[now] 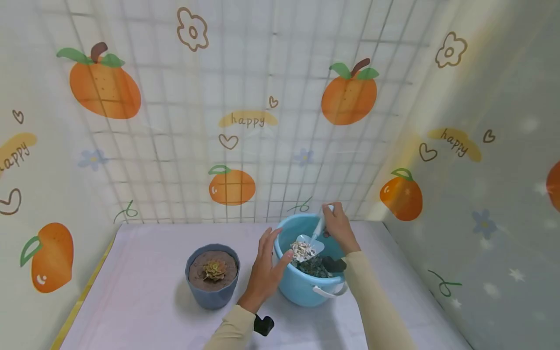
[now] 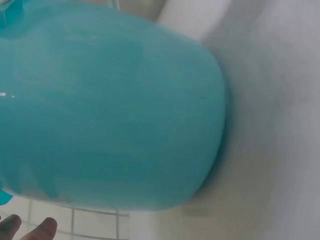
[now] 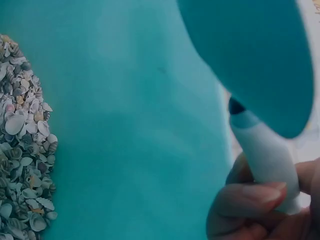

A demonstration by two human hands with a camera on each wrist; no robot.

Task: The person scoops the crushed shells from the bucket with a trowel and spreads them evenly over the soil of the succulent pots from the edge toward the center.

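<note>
Shells (image 1: 302, 251) lay on the scoop (image 1: 318, 229) my right hand (image 1: 340, 228) gripped at the blue bucket (image 1: 299, 290). Beside it, my left hand (image 1: 265, 276) had its fingers extended, holding nothing.

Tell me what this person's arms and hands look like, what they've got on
The left sleeve and right sleeve are long, plain and pale beige. One small black device shows by the left wrist, another black device by the right. The left hand and right hand wear no gloves.
</note>
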